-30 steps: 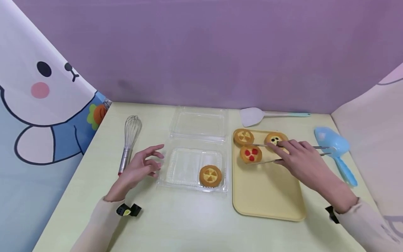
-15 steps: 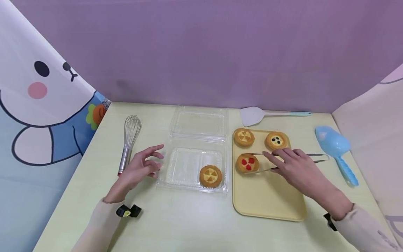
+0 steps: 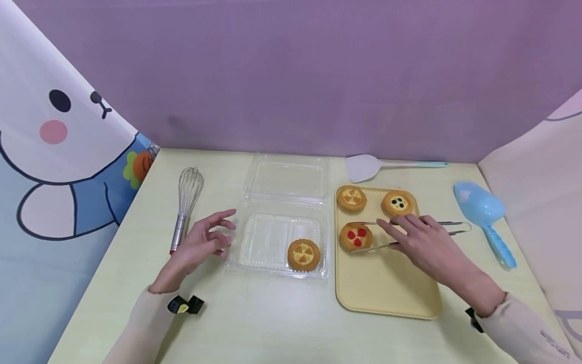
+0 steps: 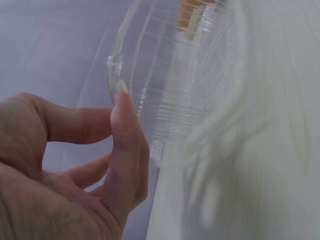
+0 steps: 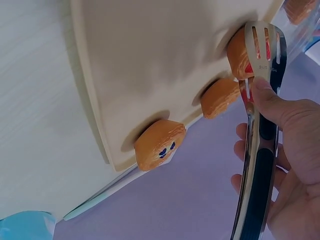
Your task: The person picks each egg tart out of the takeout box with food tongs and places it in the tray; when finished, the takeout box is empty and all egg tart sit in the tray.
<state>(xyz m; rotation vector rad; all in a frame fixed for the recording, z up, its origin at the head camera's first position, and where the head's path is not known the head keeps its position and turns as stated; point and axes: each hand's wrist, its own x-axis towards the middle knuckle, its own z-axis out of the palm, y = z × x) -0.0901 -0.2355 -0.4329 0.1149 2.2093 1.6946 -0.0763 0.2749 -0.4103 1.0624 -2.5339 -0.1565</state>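
With our right hand we gripped the tongs partway along, probably for control—their arms flanked the red-topped tart on the yellow tray. Our left hand, fingers loosely bent and holding nothing, hovered beside the clear container, perhaps to steady it—contact we couldn't tell. Its lid lay back, leaving the base accessible.

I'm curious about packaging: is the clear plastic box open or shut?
Open: the clear plastic lid lies back behind the clear base, leaving the round golden-brown pastry uncovered.
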